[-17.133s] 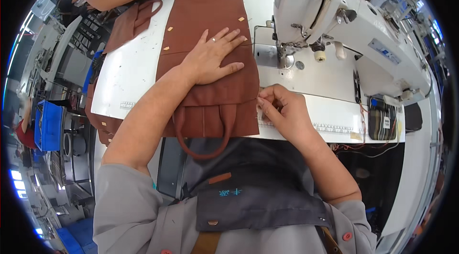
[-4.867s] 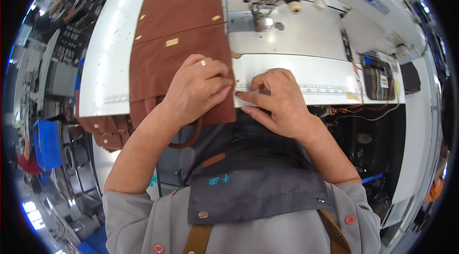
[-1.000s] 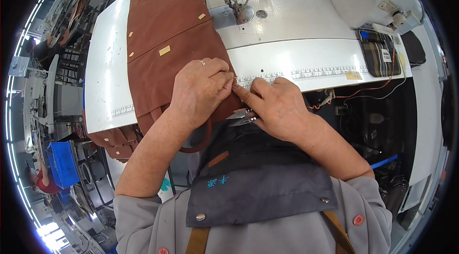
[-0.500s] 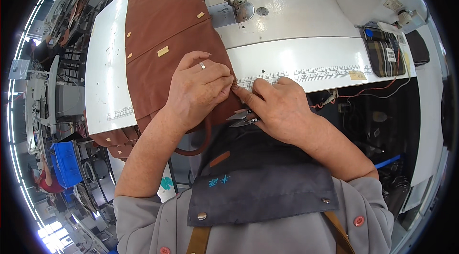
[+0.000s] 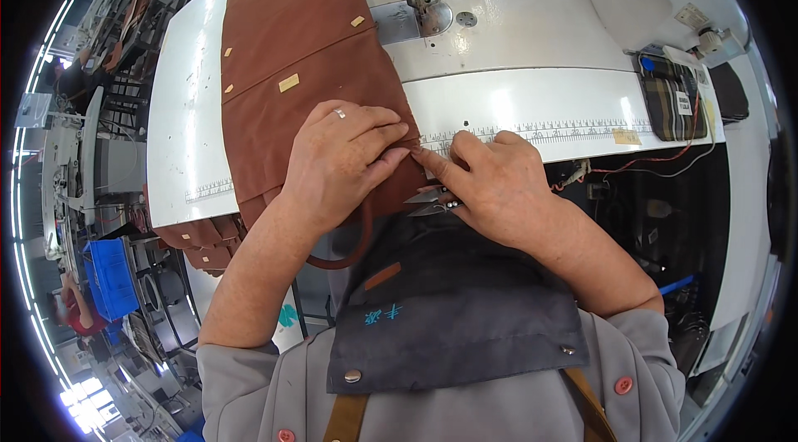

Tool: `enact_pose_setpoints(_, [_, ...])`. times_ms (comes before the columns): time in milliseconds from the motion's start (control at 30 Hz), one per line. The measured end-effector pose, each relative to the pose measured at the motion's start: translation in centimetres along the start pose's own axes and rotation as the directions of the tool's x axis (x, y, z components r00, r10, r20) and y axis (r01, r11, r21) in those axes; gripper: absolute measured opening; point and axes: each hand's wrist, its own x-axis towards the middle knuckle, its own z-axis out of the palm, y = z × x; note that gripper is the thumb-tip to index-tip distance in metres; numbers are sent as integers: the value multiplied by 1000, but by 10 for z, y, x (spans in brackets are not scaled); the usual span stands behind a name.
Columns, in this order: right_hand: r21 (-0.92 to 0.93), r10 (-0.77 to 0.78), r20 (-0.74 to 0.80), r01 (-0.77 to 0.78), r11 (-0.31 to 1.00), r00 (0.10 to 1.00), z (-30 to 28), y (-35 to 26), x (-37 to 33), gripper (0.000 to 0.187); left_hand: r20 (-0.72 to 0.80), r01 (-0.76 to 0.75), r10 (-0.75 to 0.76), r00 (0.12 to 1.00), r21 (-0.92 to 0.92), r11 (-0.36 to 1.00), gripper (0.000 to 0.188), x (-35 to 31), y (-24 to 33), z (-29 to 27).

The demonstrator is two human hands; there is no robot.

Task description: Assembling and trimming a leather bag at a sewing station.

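Both hands work the brown fabric bag's near edge.
The left hand (image 5: pixel 345 158) pinches the brown fabric bag (image 5: pixel 299 68) on the white sewing table (image 5: pixel 540 101); the right hand (image 5: pixel 490 184) grips thread snips (image 5: pixel 432 202) beside it.

Matt brown woven cloth on the tote bag (image 5: pixel 299 84), glossy white painted worktop (image 5: pixel 540 101), shiny bare-metal thread snips (image 5: pixel 432 202), and the apron (image 5: pixel 449 309) looks like dull dark-grey fabric.
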Motion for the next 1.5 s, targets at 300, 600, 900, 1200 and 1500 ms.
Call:
enact_pose_setpoints(300, [139,59,77,-69,988,995,-13,6,3,45,-79,-65,71,994,76,995,15,2,1,13])
enact_pose_setpoints(600, [308,218,50,-222,925,975,-20,25,5,23,-188,41,-51,981,-53,998,13,1,-5,22])
enact_pose_setpoints(900, [363,194,-72,-156,919,978,-2,24,9,23,-178,32,-41,983,-52,998,12,3,-4,20])
enact_pose_setpoints(1200, [136,120,-110,-105,985,987,-2,19,11,17,-95,-31,30,995,-7,999,11,7,-3,12])
enact_pose_setpoints(1500, [40,85,-155,-80,996,984,1,16,10,28,15,-264,264,964,-10,964,18,15,-11,4])
